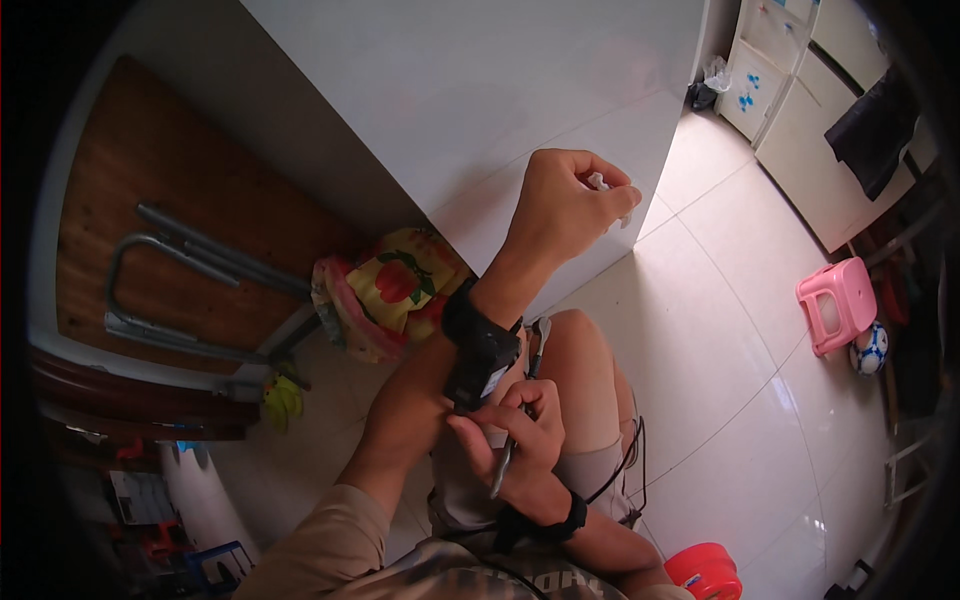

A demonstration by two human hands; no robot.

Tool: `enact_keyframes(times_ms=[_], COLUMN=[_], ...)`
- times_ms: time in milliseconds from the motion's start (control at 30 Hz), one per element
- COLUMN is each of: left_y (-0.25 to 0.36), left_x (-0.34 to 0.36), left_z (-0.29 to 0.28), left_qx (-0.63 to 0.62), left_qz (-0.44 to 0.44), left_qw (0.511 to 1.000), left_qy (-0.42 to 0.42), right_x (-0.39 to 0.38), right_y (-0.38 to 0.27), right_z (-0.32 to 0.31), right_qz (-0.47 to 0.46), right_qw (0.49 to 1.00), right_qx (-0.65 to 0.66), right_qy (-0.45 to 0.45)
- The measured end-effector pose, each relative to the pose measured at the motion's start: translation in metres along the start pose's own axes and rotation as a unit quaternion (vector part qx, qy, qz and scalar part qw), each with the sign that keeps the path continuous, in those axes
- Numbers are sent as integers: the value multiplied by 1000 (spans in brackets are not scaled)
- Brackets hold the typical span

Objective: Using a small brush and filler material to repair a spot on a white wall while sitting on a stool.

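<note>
My left hand (570, 205) is raised beside a large white panel (480, 80), with its fingers closed on a crumpled white tissue (627, 215). Whether the tissue touches the panel, I cannot tell. Lower down, near my left wrist and above my lap, my right hand (525, 440) is closed around a slim grey metal tool (507, 465). One end of the tool points toward my belly; the other, a flattened tip, reaches up near my knee. What kind of tool it is does not show.
A folded wooden table (190, 200) with metal legs leans at left, near a colourful fruit-print cloth bundle (400, 280). A pink stool (840, 300) and a ball (869, 350) stand on the tiled floor at right. A red tub (705, 572) sits by my right elbow; cables hang beside my leg.
</note>
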State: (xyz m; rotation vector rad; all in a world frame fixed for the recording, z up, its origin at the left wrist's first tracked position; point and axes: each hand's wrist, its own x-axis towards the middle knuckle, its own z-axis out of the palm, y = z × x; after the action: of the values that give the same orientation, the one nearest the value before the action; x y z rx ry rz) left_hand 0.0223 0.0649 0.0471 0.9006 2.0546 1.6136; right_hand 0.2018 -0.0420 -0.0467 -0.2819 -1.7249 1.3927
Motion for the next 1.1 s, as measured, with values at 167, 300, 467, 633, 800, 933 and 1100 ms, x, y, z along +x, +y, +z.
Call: enact_keyframes(times_ms=[167, 300, 467, 633, 800, 933, 1100], left_y=[-6, -10, -11, -6, -4, -3, -5], left_x=[4, 11, 9, 4, 11, 14, 15], left_z=[0, 14, 7, -3, -8, -12, -16], left_qx=[-37, -116, -222, -296, -404, -434, -469], left_qz=[-25, -58, -124, -147, -187, -193, -201], left_qw=[999, 991, 967, 942, 892, 875, 855], left_qy=[-14, -32, -36, -51, -74, -87, -88], right_x=[2, 5, 5, 2, 1, -5, 0], right_y=[2, 10, 6, -3, -2, 2, 4], right_z=[3, -2, 2, 4, 1, -1, -4], right_qz=[3, 12, 8, 4, 6, 11, -4], right_qw=[1000, 999, 999, 999, 999, 999, 999], right_qx=[17, -11, -22, -16, -19, -9, -28], right_qy=[8, 30, 42, 47, 35, 31, 36])
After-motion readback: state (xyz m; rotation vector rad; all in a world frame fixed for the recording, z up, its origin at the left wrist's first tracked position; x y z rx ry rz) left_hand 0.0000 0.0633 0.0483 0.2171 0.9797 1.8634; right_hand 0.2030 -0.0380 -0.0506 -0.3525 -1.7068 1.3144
